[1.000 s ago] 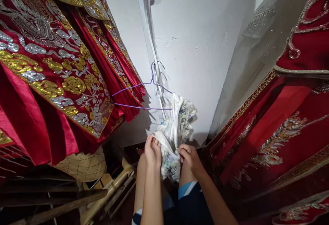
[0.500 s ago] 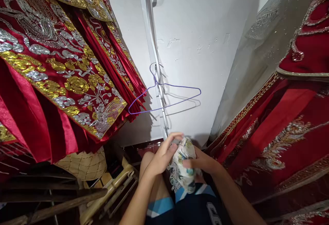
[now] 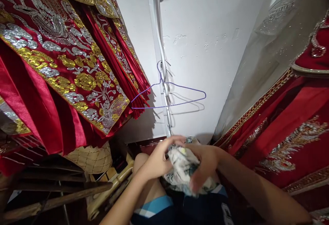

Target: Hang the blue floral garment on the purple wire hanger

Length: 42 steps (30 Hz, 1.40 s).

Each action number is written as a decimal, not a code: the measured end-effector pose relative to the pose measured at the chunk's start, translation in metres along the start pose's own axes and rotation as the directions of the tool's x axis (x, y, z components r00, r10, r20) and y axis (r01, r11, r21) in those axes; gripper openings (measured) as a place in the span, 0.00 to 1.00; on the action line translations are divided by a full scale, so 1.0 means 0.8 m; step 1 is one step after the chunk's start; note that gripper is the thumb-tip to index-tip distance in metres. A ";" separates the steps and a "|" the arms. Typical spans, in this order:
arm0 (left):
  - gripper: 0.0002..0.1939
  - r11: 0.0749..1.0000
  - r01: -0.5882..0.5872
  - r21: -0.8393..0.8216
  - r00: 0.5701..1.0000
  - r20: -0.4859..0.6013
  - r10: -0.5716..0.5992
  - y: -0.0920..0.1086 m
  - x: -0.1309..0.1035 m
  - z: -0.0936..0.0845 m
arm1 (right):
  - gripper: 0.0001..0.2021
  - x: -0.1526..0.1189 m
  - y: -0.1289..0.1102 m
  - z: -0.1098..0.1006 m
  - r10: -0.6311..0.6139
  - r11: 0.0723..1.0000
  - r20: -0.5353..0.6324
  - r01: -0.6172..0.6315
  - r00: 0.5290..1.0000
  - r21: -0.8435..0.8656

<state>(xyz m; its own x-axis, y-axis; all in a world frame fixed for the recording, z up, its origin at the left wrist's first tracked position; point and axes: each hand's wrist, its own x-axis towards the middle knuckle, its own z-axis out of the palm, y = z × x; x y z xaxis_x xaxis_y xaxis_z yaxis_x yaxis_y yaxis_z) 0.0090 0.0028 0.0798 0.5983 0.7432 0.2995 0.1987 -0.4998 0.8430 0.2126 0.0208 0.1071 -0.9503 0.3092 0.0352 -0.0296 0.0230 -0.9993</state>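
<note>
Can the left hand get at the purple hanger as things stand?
Probably yes: the purple hanger hangs beyond the left hand, with nothing visibly blocking it. That hand holds the bunched patterned cloth, though, so it may need to let go first.

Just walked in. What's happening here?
A person is handling a patterned white cloth, bunched between the left hand and right hand above the lap. The right hand is blurred. Its exact shape is too crumpled to tell. Ahead, a bare purple hanger hangs by a strip on the white wall. Ornate red garments stand on both sides, left and right.
</note>
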 end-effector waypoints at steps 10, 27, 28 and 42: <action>0.23 0.733 0.196 0.652 0.924 0.127 -0.361 -0.076 -0.027 -0.042 | 0.07 -0.029 -0.035 -0.039 -0.242 0.767 -0.660 -0.276 0.712 -0.579; 0.20 0.906 0.369 0.207 0.830 -0.513 -0.220 -0.085 0.020 -0.178 | 0.13 0.001 -0.031 -0.162 -0.483 0.736 -0.852 -0.434 0.200 -0.519; 0.18 0.925 0.320 0.204 0.824 -0.541 -0.165 -0.086 0.028 -0.181 | 0.14 0.002 -0.033 -0.160 -0.472 0.743 -0.860 -0.439 0.193 -0.506; 0.18 0.767 0.150 0.624 0.837 -0.492 0.237 -0.032 0.096 -0.195 | 0.35 -0.042 -0.029 -0.171 -0.614 0.755 -0.787 -0.246 0.062 -0.608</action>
<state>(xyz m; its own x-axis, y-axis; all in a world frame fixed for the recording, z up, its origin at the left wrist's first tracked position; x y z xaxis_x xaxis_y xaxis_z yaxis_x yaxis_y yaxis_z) -0.0717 0.1421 0.1507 0.1661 0.7227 0.6709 0.7265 -0.5497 0.4123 0.2877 0.1396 0.1310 0.2034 0.7534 0.6254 0.3996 0.5192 -0.7555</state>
